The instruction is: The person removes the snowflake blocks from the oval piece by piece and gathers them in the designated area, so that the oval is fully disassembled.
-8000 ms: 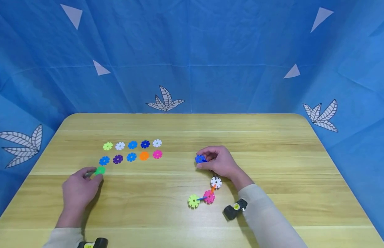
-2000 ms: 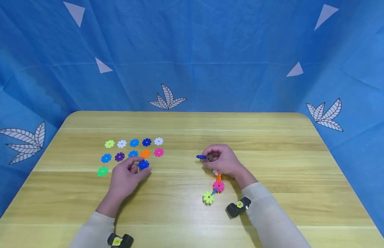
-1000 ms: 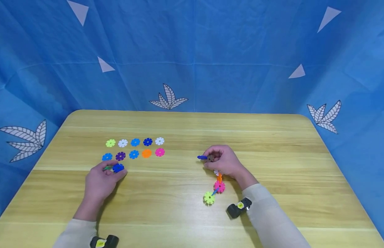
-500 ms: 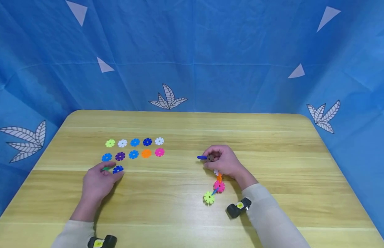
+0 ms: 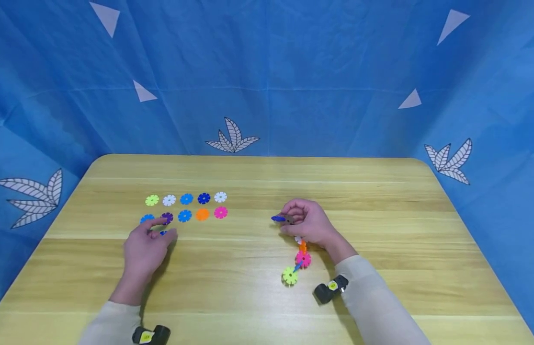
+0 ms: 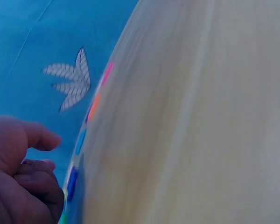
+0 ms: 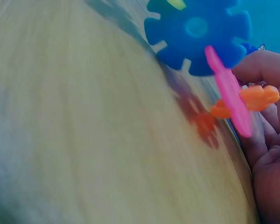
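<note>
Poises the left hand with thumb and forefinger parted, close to a blue disc and two rows of discs on the surface. Farther right, pinches a linked disc chain in the right hand.

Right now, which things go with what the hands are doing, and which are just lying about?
Probably part of the job:
- right hand, holding the linked discs
- left hand, beside a dark blue disc
- two rows of loose discs

Probably just around:
- table underneath
- blue cloth behind
- wrist cameras, worn
</note>
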`<state>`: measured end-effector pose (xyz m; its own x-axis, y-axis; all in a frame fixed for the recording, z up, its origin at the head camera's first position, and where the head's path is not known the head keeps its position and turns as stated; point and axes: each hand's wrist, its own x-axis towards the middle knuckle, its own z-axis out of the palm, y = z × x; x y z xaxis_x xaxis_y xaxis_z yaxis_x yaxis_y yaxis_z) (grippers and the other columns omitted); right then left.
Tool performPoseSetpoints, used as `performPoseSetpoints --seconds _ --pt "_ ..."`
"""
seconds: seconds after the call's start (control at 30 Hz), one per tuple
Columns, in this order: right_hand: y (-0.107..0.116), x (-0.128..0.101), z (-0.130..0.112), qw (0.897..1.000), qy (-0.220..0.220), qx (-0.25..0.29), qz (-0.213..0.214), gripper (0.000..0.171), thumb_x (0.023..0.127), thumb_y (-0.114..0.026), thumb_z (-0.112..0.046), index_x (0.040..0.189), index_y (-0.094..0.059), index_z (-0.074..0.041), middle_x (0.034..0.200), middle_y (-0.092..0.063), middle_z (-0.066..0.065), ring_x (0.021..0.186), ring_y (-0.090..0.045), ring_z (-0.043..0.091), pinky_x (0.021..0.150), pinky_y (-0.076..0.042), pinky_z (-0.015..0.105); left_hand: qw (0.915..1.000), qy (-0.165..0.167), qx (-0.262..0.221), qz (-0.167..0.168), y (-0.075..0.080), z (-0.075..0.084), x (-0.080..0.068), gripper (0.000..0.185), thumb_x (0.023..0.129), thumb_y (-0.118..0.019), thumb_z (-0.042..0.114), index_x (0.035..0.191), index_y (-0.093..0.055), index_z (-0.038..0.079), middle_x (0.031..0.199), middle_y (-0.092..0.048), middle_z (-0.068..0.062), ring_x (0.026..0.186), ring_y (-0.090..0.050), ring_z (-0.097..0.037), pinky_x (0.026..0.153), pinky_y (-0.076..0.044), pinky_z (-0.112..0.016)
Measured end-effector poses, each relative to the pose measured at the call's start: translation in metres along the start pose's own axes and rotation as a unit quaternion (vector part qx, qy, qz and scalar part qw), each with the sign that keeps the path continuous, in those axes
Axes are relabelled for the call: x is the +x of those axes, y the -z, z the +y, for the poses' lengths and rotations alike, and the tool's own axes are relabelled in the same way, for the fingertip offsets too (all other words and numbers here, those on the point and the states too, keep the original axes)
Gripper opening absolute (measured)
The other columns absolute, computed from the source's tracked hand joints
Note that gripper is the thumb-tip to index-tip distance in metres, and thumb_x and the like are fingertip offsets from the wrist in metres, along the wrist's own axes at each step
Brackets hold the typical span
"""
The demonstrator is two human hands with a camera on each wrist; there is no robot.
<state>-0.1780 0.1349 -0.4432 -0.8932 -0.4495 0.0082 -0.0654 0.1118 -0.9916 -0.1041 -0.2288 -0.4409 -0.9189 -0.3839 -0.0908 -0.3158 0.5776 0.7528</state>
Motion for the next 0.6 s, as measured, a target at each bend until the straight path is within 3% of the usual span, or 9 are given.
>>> performPoseSetpoints --seconds 0.13,0.37,0.6 --pt "0.0 0.0 0.001 1.0 0.001 0.019 -0.004 0.031 0.07 -0.076 0.011 0.097 -0.062 0.008 0.093 -0.064 0.029 0.076 -0.063 0.027 0.065 -0.05 0.026 0.9991 -0.029 -0.032 -0.006 -0.012 0.015 -0.002 0.041 0.085 -0.069 0.025 0.121 -0.059 0.008 0.067 -0.045 -0.002 0.054 -0.042 -0.016 0.049 -0.037 -0.029" --pt "0.001 -0.001 0.005 0.999 0.023 0.026 -0.012 0.027 0.071 -0.075 0.011 0.096 -0.065 0.009 0.092 -0.063 0.031 0.078 -0.065 0.033 0.065 -0.053 0.032 0.9937 -0.074 -0.06 -0.059 -0.04 0.043 -0.004 0.042 0.085 -0.068 0.019 0.124 -0.057 0.007 0.06 -0.043 -0.001 0.048 -0.038 -0.015 0.041 -0.034 -0.027" --pt "0.001 -0.001 0.004 0.999 0.033 0.017 -0.005 0.034 0.069 -0.077 0.01 0.101 -0.065 0.011 0.095 -0.065 0.025 0.083 -0.064 0.035 0.071 -0.053 0.033 0.982 -0.132 -0.072 -0.114 -0.07 0.068 -0.01 0.038 0.083 -0.07 0.017 0.119 -0.06 0.007 0.061 -0.045 -0.002 0.051 -0.041 -0.017 0.05 -0.039 -0.03"
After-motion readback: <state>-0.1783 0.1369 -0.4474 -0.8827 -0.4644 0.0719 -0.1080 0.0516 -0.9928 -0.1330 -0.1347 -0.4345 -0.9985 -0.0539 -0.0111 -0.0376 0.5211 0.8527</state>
